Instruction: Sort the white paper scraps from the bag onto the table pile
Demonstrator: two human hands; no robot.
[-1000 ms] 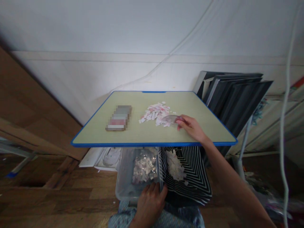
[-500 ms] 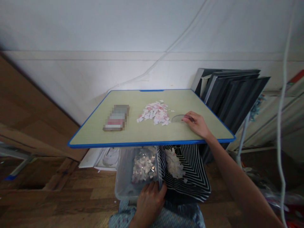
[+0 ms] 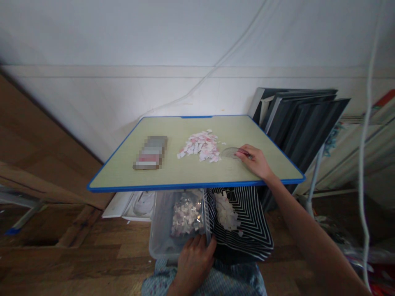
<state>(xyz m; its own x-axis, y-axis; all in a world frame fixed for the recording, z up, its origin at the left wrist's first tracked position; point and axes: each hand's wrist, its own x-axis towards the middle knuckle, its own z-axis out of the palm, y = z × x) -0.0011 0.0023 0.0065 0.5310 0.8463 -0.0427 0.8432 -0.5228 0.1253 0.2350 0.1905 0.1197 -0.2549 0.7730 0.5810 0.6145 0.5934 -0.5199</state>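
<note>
My right hand (image 3: 254,161) rests over the right side of the tabletop (image 3: 173,174), its fingers closed on the dark reddish handle of a magnifying glass (image 3: 230,153). The clear round lens lies low over the table, just right of a heap of torn white and pink paper scraps (image 3: 200,146). Below the table's front edge, my left hand (image 3: 196,255) is closed over the near right rim of a clear plastic bin (image 3: 159,242). Inside the bin is a shiny clear bag of paper scraps (image 3: 187,216).
A blurred-out flat rectangular item (image 3: 150,153) lies on the table's left. Right of the bin, a black-and-white striped cloth (image 3: 253,230) bears more scraps (image 3: 227,211). Dark panels (image 3: 296,123) lean on the wall at right. A white cable (image 3: 365,164) hangs in front of them.
The magnifying glass has tilted slightly, so its lens shows a fuller oval. My hands and the scraps stay essentially in place.
</note>
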